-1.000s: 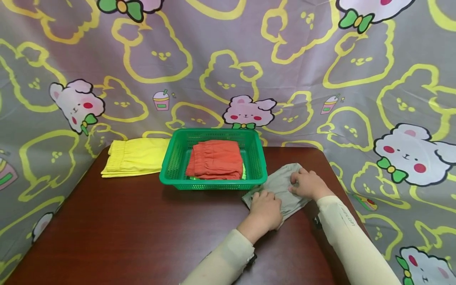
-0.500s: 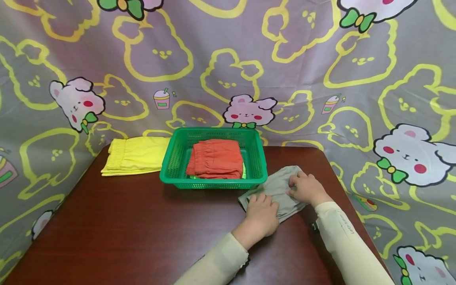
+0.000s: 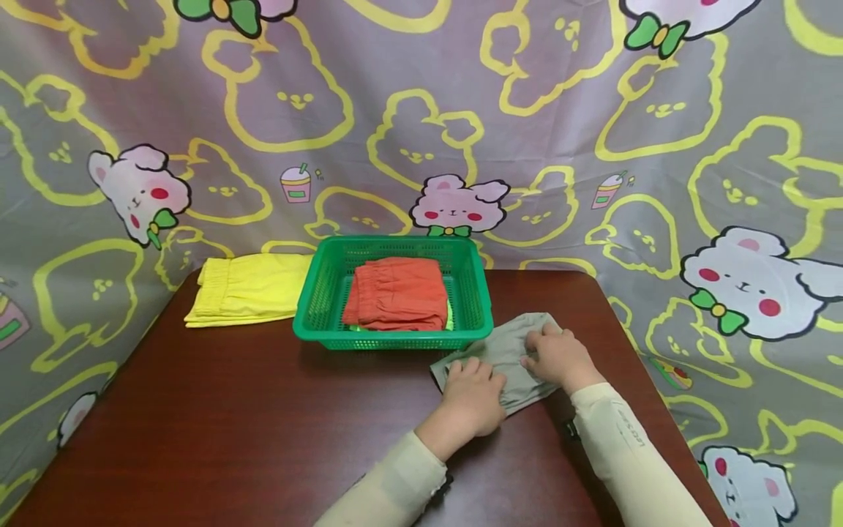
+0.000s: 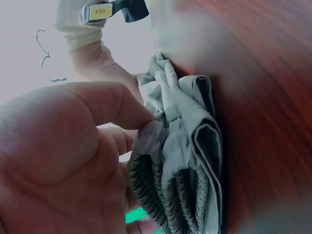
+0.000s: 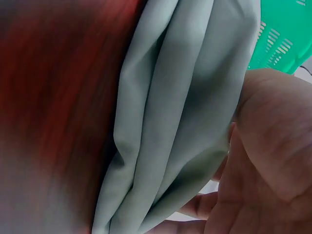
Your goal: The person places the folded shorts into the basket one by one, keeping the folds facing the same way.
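Grey folded cloth (image 3: pixel 506 348) lies beneath the left hand (image 3: pixel 471 399), which pinches it, and the right hand (image 3: pixel 560 359) (its grip unclear), presumably keeping the layers together.

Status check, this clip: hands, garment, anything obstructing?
Left hand and right hand both on gray garment. Garment folded in layers on table. Green basket close beside it; nothing seen blocking the hands.
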`<state>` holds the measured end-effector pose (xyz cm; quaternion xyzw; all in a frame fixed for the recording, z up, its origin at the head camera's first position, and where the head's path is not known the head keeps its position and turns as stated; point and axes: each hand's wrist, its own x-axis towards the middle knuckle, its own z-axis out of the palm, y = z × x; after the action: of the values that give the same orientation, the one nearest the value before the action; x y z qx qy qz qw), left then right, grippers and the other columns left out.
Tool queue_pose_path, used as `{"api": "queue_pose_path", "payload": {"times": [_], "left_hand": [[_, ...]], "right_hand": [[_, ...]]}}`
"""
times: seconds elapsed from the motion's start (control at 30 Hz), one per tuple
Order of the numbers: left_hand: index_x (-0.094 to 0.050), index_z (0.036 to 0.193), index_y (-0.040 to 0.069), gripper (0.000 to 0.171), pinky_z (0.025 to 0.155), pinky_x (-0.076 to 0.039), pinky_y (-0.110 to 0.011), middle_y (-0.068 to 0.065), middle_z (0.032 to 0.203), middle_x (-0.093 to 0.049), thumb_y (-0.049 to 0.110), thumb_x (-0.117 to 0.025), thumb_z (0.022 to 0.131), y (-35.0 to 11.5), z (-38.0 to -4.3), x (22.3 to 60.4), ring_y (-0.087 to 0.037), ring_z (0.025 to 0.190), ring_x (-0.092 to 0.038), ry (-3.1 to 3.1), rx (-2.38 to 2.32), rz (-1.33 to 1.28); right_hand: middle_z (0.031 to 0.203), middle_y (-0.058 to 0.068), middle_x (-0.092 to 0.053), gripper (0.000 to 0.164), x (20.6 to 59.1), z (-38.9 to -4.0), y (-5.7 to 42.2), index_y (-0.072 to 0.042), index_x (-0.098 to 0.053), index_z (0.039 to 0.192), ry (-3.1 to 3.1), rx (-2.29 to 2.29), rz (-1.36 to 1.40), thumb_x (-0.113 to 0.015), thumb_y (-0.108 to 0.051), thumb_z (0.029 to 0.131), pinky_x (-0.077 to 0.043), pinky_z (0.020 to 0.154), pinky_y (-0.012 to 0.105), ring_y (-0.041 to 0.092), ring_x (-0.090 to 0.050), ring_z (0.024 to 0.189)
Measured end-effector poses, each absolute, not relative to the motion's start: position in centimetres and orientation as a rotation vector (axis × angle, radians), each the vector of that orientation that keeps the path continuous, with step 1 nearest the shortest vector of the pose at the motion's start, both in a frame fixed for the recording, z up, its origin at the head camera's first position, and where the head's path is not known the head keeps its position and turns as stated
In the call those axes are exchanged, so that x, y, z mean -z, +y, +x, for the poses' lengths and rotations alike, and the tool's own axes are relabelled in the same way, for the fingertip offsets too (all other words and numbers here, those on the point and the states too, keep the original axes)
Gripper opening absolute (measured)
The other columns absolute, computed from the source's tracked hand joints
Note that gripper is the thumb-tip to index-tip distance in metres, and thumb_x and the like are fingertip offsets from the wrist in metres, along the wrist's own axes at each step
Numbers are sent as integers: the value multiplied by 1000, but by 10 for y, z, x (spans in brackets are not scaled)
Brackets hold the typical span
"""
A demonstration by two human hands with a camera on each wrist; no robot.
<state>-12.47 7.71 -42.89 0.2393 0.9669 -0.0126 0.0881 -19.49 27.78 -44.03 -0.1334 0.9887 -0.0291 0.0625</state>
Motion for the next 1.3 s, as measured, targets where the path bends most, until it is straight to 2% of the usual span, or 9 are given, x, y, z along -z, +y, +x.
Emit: {"api": "queue_pose_path", "payload": {"times": [0.3, 0.53, 0.67, 0.8, 1.0, 1.3], "left_hand": [[-63, 122, 31, 36, 94, -35, -40, 7, 120, -56, 51, -65, 92, 64, -127, 436, -16, 119, -45, 2894, -22, 744], [-63, 113, 28, 33, 91, -36, -40, 5, 114, -55, 50, -67, 90, 50, -126, 438, -17, 115, -46, 2908, -36, 784], [-64, 114, 27, 33, 90, -36, -40, 5, 114, -56, 49, -68, 89, 46, -125, 438, -17, 114, -46, 2913, -30, 793], [-64, 115, 27, 33, 89, -35, -40, 5, 113, -55, 47, -69, 89, 42, -125, 439, -17, 113, -46, 2911, -43, 787], [-62, 104, 26, 24, 87, -34, -39, 5, 108, -54, 42, -70, 88, 35, -123, 437, -17, 109, -45, 2901, -91, 779], [-57, 91, 26, 19, 82, -30, -37, 7, 99, -50, 38, -71, 87, 20, -119, 436, -15, 100, -43, 2915, -158, 804]], "right_hand": [[106, 18, -58, 27, 440, -184, 266, -12, -67, 105, 3020, 86, -371, -74, -35, 94, -53, 69, 58, 49, -56, 94], [110, 19, -58, 31, 445, -177, 257, -13, -68, 112, 3018, 60, -320, -73, -37, 94, -52, 65, 58, 47, -56, 96], [109, 19, -57, 29, 445, -171, 251, -12, -67, 108, 3029, 48, -299, -73, -37, 94, -52, 62, 58, 47, -56, 94], [107, 21, -57, 31, 446, -164, 245, -11, -68, 111, 3056, 24, -281, -72, -38, 95, -52, 60, 58, 49, -57, 92], [107, 22, -58, 35, 447, -155, 236, -11, -69, 117, 3097, -5, -274, -71, -39, 95, -53, 58, 58, 49, -58, 89], [102, 20, -59, 32, 450, -144, 227, -12, -71, 108, 3159, 21, -296, -72, -40, 94, -54, 59, 55, 43, -57, 82]]}}
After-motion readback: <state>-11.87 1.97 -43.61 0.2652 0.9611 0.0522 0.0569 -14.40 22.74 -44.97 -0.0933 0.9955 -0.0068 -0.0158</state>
